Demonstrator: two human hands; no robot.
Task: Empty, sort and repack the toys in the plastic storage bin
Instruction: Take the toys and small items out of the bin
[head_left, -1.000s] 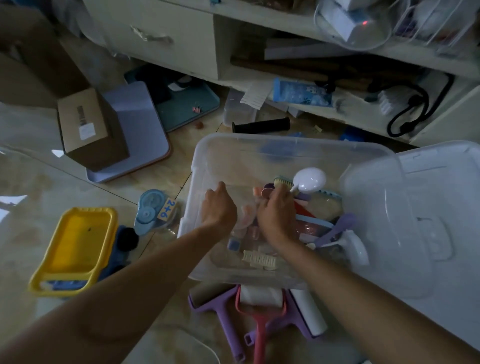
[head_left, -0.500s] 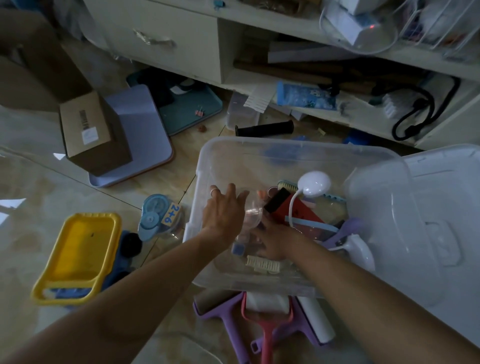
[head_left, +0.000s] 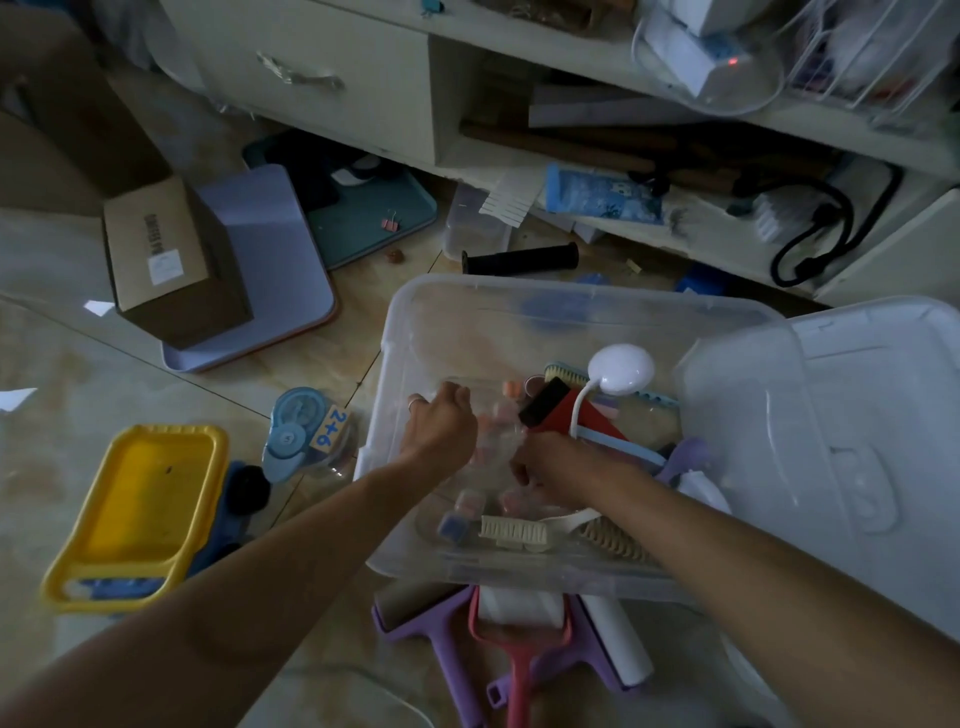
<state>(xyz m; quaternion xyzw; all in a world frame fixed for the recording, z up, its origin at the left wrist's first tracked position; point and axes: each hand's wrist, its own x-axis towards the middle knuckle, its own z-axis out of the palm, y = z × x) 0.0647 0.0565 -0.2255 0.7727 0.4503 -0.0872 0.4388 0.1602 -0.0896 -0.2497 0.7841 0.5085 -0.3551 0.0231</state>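
Observation:
The clear plastic storage bin (head_left: 571, 293) stands on the floor with both my hands inside it. My left hand (head_left: 441, 428), a ring on one finger, curls its fingers round a small clear container (head_left: 493, 441) that holds pink pieces. Just to its right, my right hand (head_left: 550, 467) reaches down among small pink and blue pieces (head_left: 467, 506); its fingertips are hidden. Also in the bin are a white round lamp (head_left: 621, 370), a red tool with a black end (head_left: 563, 415), a cream brush (head_left: 511, 532) and a purple piece (head_left: 688, 457).
The bin's lid (head_left: 857, 441) leans at the right. Purple and pink lint rollers (head_left: 514, 629) lie in front of the bin. To the left lie a yellow toy tray (head_left: 140, 509), a blue toy marked 2+6 (head_left: 306, 431) and a cardboard box (head_left: 166, 260). A cabinet (head_left: 322, 78) stands behind.
My right hand has come off the red tool and dropped lower among the small pieces. My left hand has moved slightly further in, onto the clear container.

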